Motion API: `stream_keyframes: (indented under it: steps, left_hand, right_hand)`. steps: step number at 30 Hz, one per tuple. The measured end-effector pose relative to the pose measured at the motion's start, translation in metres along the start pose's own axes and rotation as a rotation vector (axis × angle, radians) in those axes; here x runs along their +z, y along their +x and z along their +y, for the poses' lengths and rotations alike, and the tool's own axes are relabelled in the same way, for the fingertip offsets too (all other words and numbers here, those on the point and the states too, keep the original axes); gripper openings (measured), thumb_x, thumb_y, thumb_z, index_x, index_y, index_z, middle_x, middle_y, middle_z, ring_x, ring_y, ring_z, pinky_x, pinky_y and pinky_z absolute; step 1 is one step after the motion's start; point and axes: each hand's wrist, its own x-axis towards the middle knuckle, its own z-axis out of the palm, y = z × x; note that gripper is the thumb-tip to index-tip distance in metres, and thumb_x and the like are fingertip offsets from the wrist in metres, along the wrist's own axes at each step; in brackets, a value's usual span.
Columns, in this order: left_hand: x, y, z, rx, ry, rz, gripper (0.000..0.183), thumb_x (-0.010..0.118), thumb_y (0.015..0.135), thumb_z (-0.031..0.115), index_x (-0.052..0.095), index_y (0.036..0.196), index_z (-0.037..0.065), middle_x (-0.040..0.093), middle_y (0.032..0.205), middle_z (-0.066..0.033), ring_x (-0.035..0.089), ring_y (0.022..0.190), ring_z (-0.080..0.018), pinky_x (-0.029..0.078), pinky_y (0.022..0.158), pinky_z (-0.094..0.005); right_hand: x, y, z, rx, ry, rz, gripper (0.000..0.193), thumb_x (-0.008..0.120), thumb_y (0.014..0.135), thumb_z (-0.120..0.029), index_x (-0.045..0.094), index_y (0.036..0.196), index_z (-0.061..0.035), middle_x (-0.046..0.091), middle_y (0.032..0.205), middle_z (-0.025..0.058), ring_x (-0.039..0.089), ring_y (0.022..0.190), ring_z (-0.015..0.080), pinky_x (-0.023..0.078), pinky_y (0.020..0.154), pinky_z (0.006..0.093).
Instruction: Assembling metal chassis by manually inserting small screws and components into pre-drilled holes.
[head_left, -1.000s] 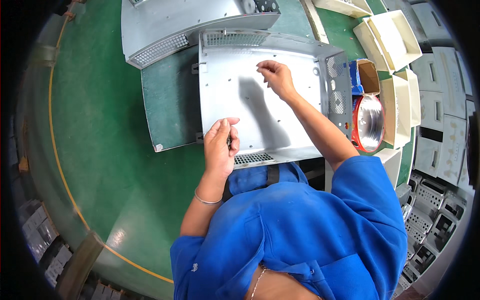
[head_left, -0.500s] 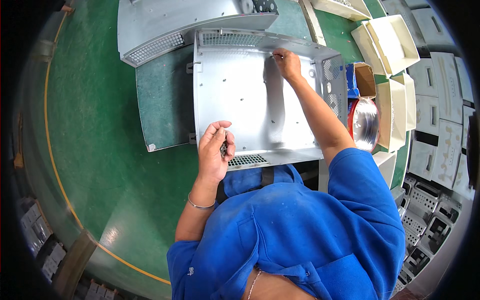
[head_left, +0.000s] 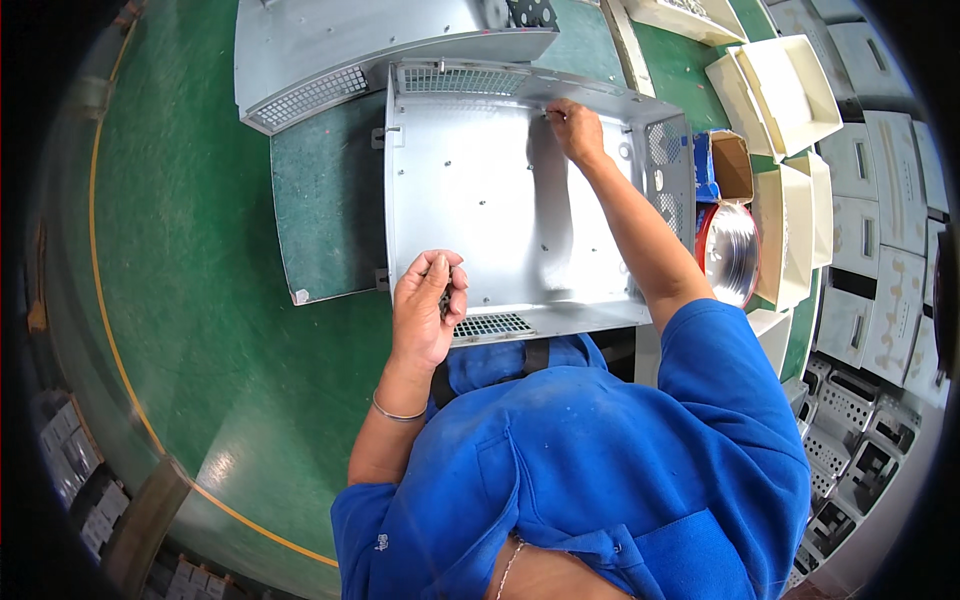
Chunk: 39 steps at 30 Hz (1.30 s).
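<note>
At the metal case's [head_left: 510,245] near-left corner, your left hand [head_left: 420,312] has fingers clamped on small dark parts [head_left: 446,304]. Inside its far wall, your right hand's [head_left: 577,132] fingers are together; contents unclear.

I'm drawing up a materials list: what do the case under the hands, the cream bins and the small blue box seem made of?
Case: apparently sheet metal, satin grey, with thin walls and punched grilles; which metal is unclear. Bins: probably moulded plastic, smooth and cream. Box: likely cardboard, brown inside, blue outside.
</note>
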Motion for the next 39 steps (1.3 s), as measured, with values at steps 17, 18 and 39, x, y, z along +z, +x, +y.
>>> stream_keyframes:
  steps: [17, 18, 39]
  left_hand:
    - [0.009, 0.007, 0.004, -0.011, -0.120, -0.060, 0.025, 0.043, 0.089, 0.012, 0.047, 0.107, -0.003, 0.051, 0.071, -0.0050, 0.042, 0.050, -0.0074, 0.031, 0.041, -0.0183]
    - [0.014, 0.007, 0.004, -0.007, -0.114, -0.052, 0.025, 0.042, 0.089, 0.013, 0.046, 0.108, -0.003, 0.051, 0.071, -0.0047, 0.042, 0.050, -0.0071, 0.031, 0.041, -0.0178]
    - [0.056, 0.040, -0.027, -0.117, 0.099, -0.130, 0.025, 0.044, 0.090, 0.016, 0.047, 0.106, -0.002, 0.051, 0.069, -0.0029, 0.043, 0.048, -0.0059, 0.030, 0.038, -0.0167]
  right_hand:
    - [-0.009, 0.003, -0.015, 0.080, -0.194, -0.077, 0.037, 0.051, 0.080, -0.042, 0.061, 0.078, -0.0054, 0.061, 0.073, 0.0151, 0.059, 0.071, 0.0308, 0.045, 0.062, 0.0391]
    - [-0.009, -0.002, -0.019, 0.083, -0.080, -0.096, 0.038, 0.052, 0.080, -0.042, 0.061, 0.080, -0.0051, 0.061, 0.072, 0.0129, 0.059, 0.071, 0.0272, 0.044, 0.062, 0.0369]
    - [-0.105, -0.099, -0.059, 0.277, 1.013, -0.541, 0.008, 0.058, 0.079, -0.014, 0.062, 0.080, -0.0075, 0.059, 0.071, -0.0020, 0.048, 0.054, 0.0024, 0.033, 0.043, 0.0156]
